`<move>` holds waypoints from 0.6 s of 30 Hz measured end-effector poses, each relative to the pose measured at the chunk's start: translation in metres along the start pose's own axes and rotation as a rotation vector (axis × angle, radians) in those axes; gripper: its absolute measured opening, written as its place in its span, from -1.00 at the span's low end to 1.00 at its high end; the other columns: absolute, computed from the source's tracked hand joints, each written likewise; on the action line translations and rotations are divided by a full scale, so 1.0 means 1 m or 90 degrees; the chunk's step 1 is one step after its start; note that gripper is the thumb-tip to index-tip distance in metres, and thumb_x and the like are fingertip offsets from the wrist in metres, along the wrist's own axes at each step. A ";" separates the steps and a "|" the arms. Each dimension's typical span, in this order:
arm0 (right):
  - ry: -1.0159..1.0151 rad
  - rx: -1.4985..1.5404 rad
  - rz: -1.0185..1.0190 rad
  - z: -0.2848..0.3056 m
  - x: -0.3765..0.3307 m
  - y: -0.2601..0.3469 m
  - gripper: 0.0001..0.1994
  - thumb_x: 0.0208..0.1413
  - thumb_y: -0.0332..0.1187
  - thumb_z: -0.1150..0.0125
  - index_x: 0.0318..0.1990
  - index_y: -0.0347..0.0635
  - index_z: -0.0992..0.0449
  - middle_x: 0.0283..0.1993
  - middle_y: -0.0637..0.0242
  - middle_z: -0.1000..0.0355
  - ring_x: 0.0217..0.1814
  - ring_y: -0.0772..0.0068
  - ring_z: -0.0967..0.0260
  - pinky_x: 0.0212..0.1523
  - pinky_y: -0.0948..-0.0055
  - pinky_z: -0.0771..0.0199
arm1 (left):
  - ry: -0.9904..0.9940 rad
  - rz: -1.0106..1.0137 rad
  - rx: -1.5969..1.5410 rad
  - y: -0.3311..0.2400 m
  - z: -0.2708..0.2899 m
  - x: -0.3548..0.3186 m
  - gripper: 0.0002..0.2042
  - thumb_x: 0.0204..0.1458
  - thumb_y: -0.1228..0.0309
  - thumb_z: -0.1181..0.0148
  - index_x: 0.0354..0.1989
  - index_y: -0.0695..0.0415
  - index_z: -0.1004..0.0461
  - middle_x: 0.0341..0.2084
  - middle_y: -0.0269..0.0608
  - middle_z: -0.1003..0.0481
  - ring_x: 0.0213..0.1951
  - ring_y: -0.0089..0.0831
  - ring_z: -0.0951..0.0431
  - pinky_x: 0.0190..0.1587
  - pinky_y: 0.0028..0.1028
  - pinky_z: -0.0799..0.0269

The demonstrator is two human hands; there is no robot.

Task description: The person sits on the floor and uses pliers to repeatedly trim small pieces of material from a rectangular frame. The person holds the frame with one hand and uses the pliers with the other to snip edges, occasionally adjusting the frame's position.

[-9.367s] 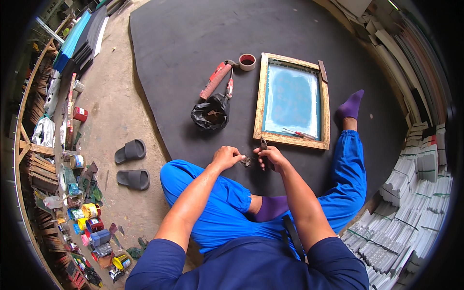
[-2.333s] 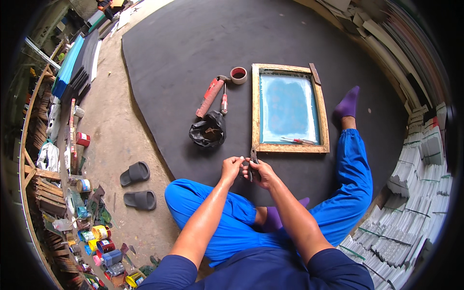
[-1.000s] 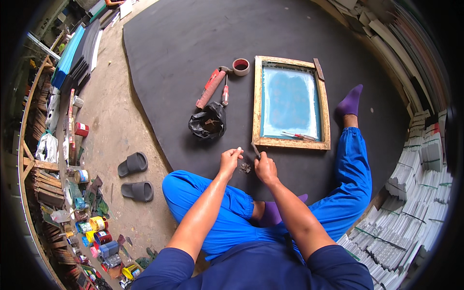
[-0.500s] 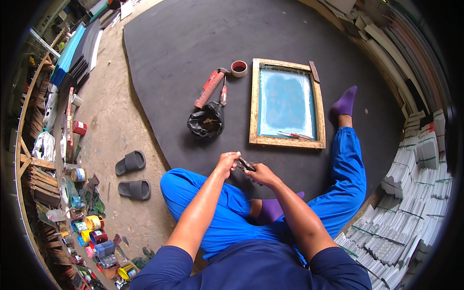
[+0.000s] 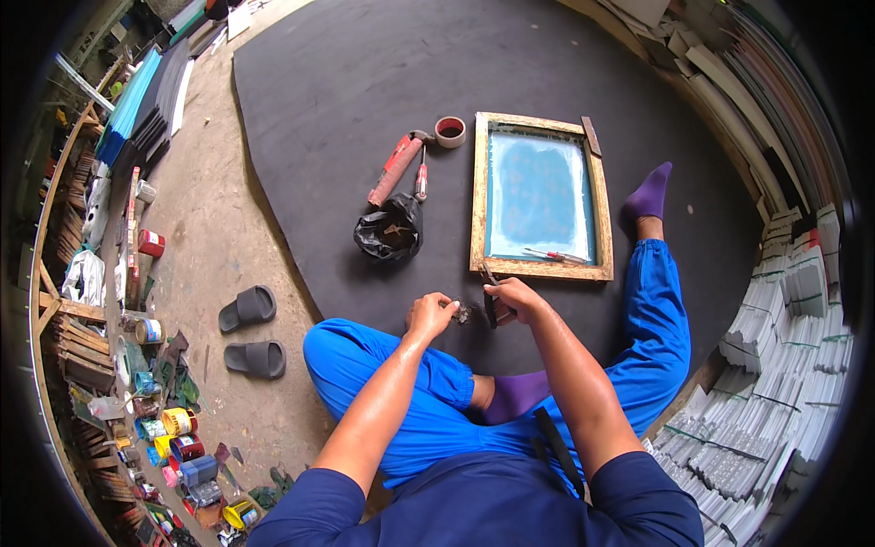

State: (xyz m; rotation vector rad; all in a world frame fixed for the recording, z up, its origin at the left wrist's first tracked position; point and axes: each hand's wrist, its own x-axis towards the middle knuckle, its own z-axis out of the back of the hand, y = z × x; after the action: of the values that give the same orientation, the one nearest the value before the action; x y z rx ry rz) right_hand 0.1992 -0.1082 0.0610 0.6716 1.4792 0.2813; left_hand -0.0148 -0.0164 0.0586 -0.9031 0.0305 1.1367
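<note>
My right hand [image 5: 517,299] is closed round a dark-handled hand tool, probably pliers [image 5: 490,305], whose tip points away from me near the wooden frame's lower edge. Thumb and fingers of my left hand [image 5: 432,314] are pinched together; what they hold, if anything, is too small to make out. Right beside those fingertips is a small greyish clump of loose bits [image 5: 462,315], over the black mat. Beyond my hands lies a wooden screen-printing frame [image 5: 478,201] with blue-and-white mesh. A screwdriver [image 5: 558,256] with a red-and-white handle rests on it.
Left of the frame are an opened black plastic bag [image 5: 390,230], a red tube-like item [image 5: 396,170], another screwdriver [image 5: 421,178] and a tape roll [image 5: 450,132]. Black sandals [image 5: 251,308] and paint cans [image 5: 179,420] stand leftward; bundled white stacks [image 5: 729,428] at right.
My hands have moved apart. The right hand has carried the tool slightly right and away from me, its tip now upward in view; the left has shifted slightly nearer. The greyish clump shows between them.
</note>
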 end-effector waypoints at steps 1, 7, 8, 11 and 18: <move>0.009 -0.003 -0.012 0.004 0.004 0.001 -0.60 0.32 -0.11 -0.12 0.00 -0.33 -0.46 -0.19 -0.08 -0.56 -0.15 0.00 -0.59 -0.17 -0.09 -0.63 | 0.002 -0.001 -0.001 -0.001 -0.001 0.002 -0.68 0.02 0.03 -0.32 -0.22 -0.01 -0.70 -0.34 -0.14 -0.67 -0.19 -0.14 -0.68 -0.07 -0.20 -0.55; 0.059 0.049 -0.136 0.012 -0.007 0.034 -0.62 0.31 -0.11 -0.11 0.00 -0.29 -0.50 -0.13 -0.07 -0.57 -0.06 0.00 -0.57 -0.02 -0.26 -0.54 | -0.014 -0.001 -0.020 0.007 -0.004 0.004 -0.69 0.02 0.02 -0.32 -0.26 -0.02 -0.70 -0.40 -0.17 -0.66 -0.25 -0.17 -0.68 -0.14 -0.22 -0.56; 0.070 0.041 -0.151 0.015 -0.005 0.035 -0.63 0.31 -0.11 -0.11 -0.01 -0.28 -0.51 -0.14 -0.07 -0.57 -0.06 0.01 -0.57 -0.02 -0.27 -0.53 | -0.015 -0.008 -0.029 0.008 -0.006 0.006 -0.69 0.03 0.02 -0.32 -0.26 -0.02 -0.70 -0.41 -0.17 -0.66 -0.26 -0.18 -0.68 -0.15 -0.22 -0.56; 0.087 0.028 -0.158 0.021 0.001 0.032 -0.67 0.29 -0.12 -0.14 -0.05 -0.22 -0.53 -0.19 -0.03 -0.58 -0.15 0.10 -0.59 -0.08 -0.09 -0.59 | -0.016 -0.009 -0.040 0.004 -0.007 0.008 -0.70 0.03 0.02 -0.32 -0.28 -0.02 -0.70 -0.42 -0.17 -0.66 -0.29 -0.19 -0.68 -0.18 -0.24 -0.56; 0.013 -0.063 -0.053 0.000 0.011 0.005 -0.68 0.24 -0.21 -0.14 -0.02 -0.28 -0.50 -0.27 0.04 -0.58 -0.37 0.22 -0.59 -0.32 0.15 -0.60 | -0.023 -0.009 -0.062 0.003 -0.012 0.009 -0.70 0.04 0.03 -0.31 -0.26 -0.02 -0.70 -0.42 -0.18 -0.66 -0.31 -0.21 -0.68 -0.20 -0.25 -0.56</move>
State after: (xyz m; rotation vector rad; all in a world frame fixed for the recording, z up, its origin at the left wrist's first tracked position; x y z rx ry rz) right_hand 0.2012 -0.0976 0.0550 0.5279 1.4983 0.2957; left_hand -0.0083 -0.0167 0.0446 -0.9671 -0.0604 1.1489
